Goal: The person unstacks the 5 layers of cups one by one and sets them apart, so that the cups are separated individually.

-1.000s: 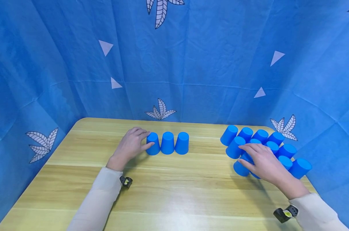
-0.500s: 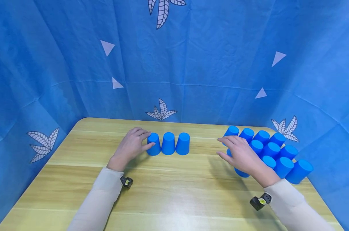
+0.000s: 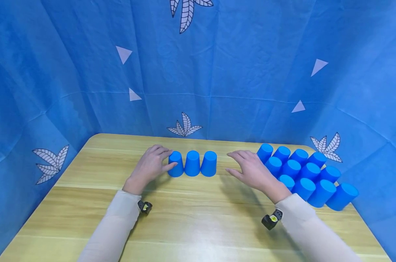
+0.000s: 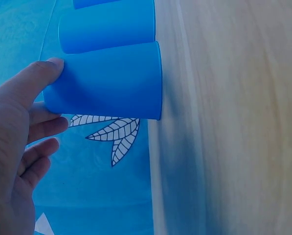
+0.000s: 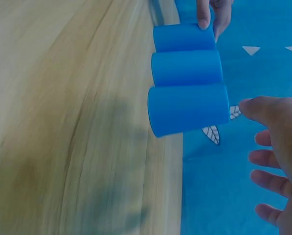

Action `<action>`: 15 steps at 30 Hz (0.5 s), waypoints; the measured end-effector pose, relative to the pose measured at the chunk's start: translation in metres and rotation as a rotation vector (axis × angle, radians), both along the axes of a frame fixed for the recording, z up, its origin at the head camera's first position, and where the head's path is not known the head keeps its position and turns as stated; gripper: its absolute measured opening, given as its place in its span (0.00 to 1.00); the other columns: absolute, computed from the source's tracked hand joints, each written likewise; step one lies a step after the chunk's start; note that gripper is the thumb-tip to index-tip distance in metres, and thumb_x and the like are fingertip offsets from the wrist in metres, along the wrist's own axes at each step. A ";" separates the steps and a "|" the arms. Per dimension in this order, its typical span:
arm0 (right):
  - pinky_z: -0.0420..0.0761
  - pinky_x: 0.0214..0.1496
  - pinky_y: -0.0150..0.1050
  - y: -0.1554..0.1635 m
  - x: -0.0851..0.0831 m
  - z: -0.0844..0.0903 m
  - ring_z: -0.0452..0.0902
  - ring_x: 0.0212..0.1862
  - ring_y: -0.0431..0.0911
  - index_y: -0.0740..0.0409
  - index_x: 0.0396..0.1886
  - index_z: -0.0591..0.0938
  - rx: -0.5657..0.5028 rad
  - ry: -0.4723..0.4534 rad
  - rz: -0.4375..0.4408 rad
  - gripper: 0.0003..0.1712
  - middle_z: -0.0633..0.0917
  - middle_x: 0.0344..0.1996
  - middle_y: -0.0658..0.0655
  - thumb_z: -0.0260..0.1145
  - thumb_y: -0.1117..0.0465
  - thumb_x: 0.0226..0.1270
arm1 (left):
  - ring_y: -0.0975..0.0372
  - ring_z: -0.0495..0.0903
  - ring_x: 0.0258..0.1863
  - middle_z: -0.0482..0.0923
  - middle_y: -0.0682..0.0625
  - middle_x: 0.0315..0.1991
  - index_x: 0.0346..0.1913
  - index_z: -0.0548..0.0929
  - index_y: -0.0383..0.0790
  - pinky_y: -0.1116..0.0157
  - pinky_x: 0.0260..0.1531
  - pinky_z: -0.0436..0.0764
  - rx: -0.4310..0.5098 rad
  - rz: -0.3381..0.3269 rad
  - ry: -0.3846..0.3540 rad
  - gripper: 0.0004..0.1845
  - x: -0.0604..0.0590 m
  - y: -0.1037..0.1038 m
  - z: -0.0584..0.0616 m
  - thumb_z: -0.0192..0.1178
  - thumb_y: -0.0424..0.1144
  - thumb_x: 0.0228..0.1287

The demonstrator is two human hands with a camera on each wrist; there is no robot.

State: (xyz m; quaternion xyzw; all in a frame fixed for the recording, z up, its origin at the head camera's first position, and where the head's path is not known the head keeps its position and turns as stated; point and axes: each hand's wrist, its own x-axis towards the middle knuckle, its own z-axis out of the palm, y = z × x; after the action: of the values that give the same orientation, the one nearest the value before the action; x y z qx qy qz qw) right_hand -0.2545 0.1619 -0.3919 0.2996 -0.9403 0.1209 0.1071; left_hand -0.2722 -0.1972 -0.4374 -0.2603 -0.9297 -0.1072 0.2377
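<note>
Cups (image 3: 192,163), 3 upside-down, axes vertical; left hand (image 3: 150,166) touches one, right hand (image 3: 251,171) open.

three cups in a row (image 3: 192,163), twelve cups clustered (image 3: 302,174), two hands (image 3: 150,168)

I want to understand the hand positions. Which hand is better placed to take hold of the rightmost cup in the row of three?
Probably the right hand: it hovers open just beside the rightmost cup, not touching it. The left hand rests its fingers on the leftmost cup, with the middle cup between.
</note>
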 end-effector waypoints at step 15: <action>0.67 0.65 0.59 -0.048 -0.024 -0.004 0.70 0.64 0.58 0.56 0.65 0.75 0.075 -0.010 -0.002 0.33 0.78 0.60 0.59 0.64 0.42 0.68 | 0.50 0.78 0.53 0.83 0.44 0.49 0.54 0.84 0.37 0.52 0.59 0.74 -0.003 0.000 0.018 0.28 -0.001 0.000 -0.001 0.67 0.55 0.60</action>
State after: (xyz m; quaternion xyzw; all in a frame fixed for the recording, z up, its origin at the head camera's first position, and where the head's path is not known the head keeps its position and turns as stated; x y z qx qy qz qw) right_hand -0.2788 0.1140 -0.3954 0.3019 -0.9450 0.0868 0.0913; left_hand -0.2727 -0.1975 -0.4382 -0.2615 -0.9277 -0.1036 0.2456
